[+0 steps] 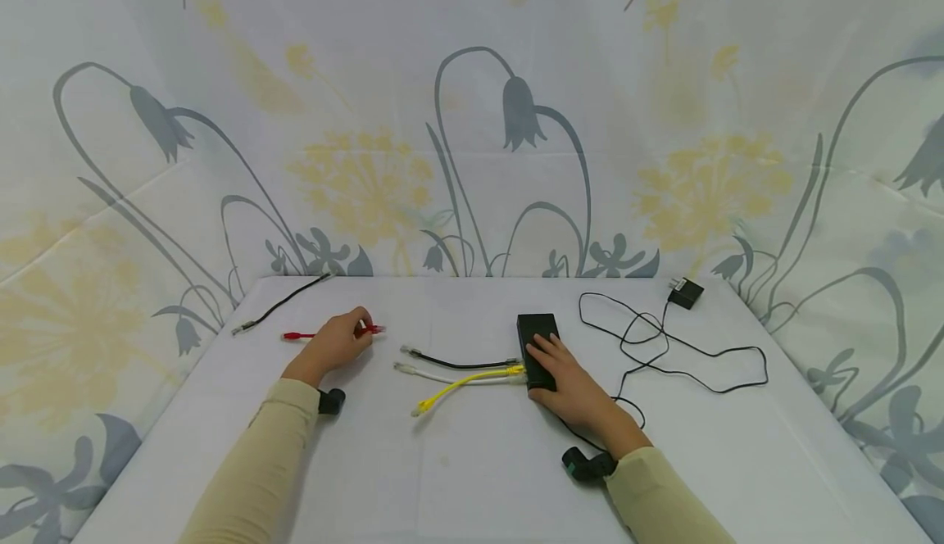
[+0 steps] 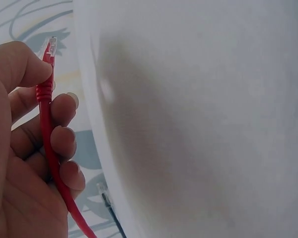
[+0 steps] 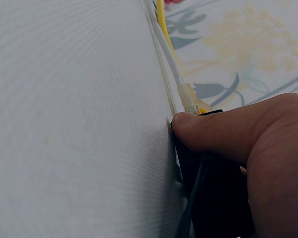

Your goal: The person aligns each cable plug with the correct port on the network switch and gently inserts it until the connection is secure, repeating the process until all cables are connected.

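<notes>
My left hand [image 1: 335, 346] holds a short red network cable [image 2: 49, 144], thumb and fingers pinching it just behind the clear plug [image 2: 51, 47]. The cable's other end sticks out to the left of the hand in the head view. On the black network switch [image 1: 541, 378] rests my right hand [image 1: 574, 388], fingers spread straight over its top. The thumb [image 3: 208, 126] presses at its near edge, beside a white cable [image 3: 169, 54]. Yellow [image 1: 465, 378], white and black cables [image 1: 460, 364] run out from the switch's left side, with their loose plugs pointing left.
Another short black network cable [image 1: 283, 302] lies at the table's back left. A thin black power cord [image 1: 711, 355] loops over the right side, ending in a black adapter [image 1: 686, 292] near the back edge. Behind the white table [image 1: 442, 487] hangs a flowered cloth [image 1: 472, 159].
</notes>
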Action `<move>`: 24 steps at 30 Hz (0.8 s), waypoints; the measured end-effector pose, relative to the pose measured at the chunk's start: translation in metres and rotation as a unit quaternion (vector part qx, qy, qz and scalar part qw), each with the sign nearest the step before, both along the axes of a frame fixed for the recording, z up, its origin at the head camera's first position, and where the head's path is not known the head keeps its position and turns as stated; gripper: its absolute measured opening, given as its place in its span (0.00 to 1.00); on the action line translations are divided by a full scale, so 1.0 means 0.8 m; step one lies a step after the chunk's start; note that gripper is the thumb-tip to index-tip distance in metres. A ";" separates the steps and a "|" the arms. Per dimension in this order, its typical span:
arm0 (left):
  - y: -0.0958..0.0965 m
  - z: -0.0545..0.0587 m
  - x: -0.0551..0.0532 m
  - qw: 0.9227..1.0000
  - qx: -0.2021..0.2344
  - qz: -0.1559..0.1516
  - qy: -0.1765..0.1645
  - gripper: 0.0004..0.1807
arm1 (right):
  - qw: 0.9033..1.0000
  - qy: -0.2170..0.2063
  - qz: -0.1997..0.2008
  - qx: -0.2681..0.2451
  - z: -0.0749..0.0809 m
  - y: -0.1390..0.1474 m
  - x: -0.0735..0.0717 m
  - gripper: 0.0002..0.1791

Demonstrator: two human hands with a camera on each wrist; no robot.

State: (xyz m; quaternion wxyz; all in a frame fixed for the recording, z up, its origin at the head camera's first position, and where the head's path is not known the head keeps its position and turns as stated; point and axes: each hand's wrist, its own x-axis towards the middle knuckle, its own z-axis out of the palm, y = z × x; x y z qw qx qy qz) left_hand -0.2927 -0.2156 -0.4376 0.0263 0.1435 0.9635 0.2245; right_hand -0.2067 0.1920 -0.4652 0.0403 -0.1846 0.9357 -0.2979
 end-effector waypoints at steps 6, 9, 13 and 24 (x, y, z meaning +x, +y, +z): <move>0.005 -0.002 0.000 1.000 0.013 -0.008 0.006 0.10 | 1.000 0.001 0.001 0.002 -0.001 0.000 0.000 0.39; 0.008 -0.002 0.001 1.000 0.021 -0.010 0.011 0.09 | 1.000 0.001 0.002 0.000 -0.002 0.000 0.000 0.39; 0.016 -0.003 0.000 0.999 0.028 -0.009 0.014 0.10 | 1.000 0.003 0.002 -0.001 -0.002 0.001 0.000 0.39; 0.034 -0.002 0.000 0.999 0.040 -0.009 0.003 0.10 | 1.000 0.003 0.003 -0.003 0.003 0.000 0.002 0.39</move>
